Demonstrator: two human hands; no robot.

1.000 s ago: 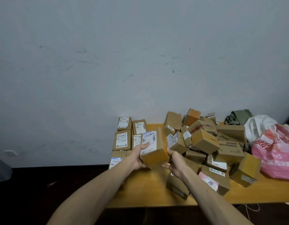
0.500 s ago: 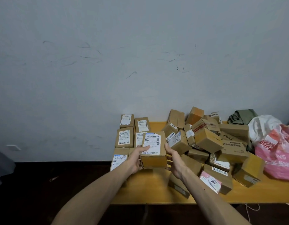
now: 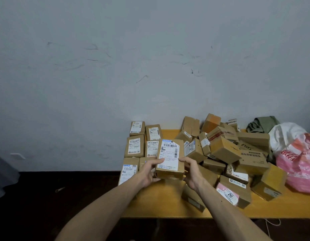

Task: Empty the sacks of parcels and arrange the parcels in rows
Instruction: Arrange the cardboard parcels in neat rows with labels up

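Both forearms stretched forward; left hand (image 3: 148,173) and right hand (image 3: 191,173) clasping labelled parcel (image 3: 169,158) from either side, fingers wrapped around it, above tabletop (image 3: 161,204).

A brown cardboard parcel with a white barcode label (image 3: 169,158) is held label-up above the yellow wooden table (image 3: 161,204). At its 9 o'clock, labelled brown boxes in neat rows (image 3: 134,148) lie flat; at 3 o'clock, a jumbled heap of brown cardboard boxes (image 3: 225,150); beyond it, a pink-and-white plastic sack (image 3: 297,159).

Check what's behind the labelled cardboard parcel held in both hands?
Behind the labelled cardboard parcel, the tidy rows of brown labelled boxes show on the yellow wooden table. Part of one box and the tabletop beneath are covered.
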